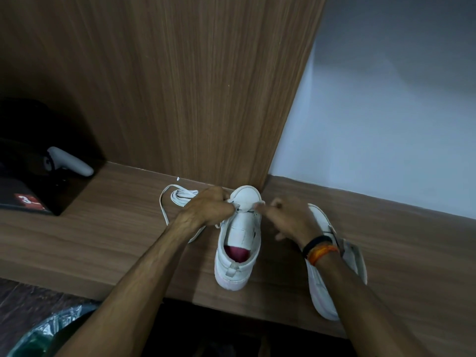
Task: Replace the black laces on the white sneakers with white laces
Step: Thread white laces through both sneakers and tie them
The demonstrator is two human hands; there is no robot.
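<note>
A white sneaker (238, 240) with a red insole stands on the wooden shelf (103, 238), toe pointing at the back panel. My left hand (208, 208) grips the shoe's left side near the toe, fingers curled at the eyelets. My right hand (286, 217) pinches something thin at the right eyelets; a short dark lace bit (240, 210) shows between the hands. A bundle of white laces (177, 199) lies left of the shoe, partly under my left hand. The second white sneaker (324, 292) lies to the right, mostly hidden by my right forearm.
A wood panel (180, 86) rises right behind the shoe's toe. To the left, a dark recess holds a grey-white controller (69, 161) and a black item with a red print (28, 200). A crinkled plastic bag (46, 331) sits below the shelf's front edge.
</note>
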